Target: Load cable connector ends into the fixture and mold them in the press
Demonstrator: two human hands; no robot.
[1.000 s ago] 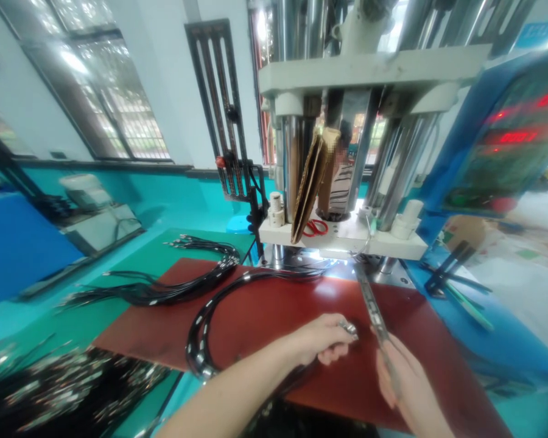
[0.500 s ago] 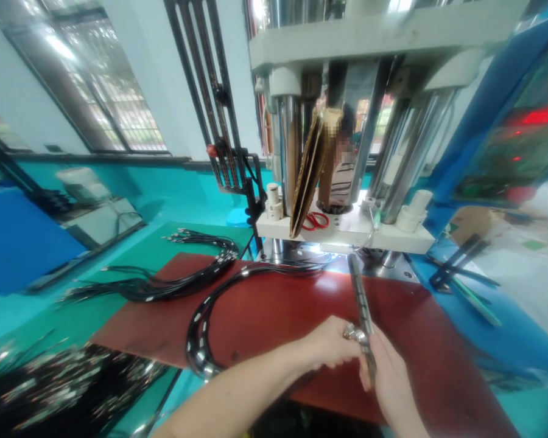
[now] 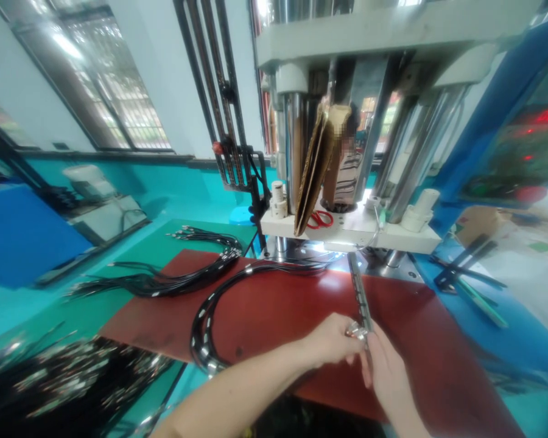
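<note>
My left hand (image 3: 331,340) pinches a small metal connector (image 3: 355,331) at the end of a black cable and presses it against a long narrow metal strip (image 3: 358,292). My right hand (image 3: 386,371) grips the near end of that strip, which points away toward the press. Both hands meet above the dark red mat (image 3: 274,310). A bundle of black cables (image 3: 210,310) loops across the mat to my left.
A vertical press (image 3: 351,121) with chrome columns stands behind the mat; red scissors (image 3: 320,219) and white spools (image 3: 277,201) lie on its white plate. More black cables (image 3: 164,283) lie on the teal table, with a pile (image 3: 64,383) at lower left. A blue control box (image 3: 516,134) is at right.
My hands, apart a second ago, have come together. The strip swung from a slant to nearly straight ahead, and the connector now touches it.
</note>
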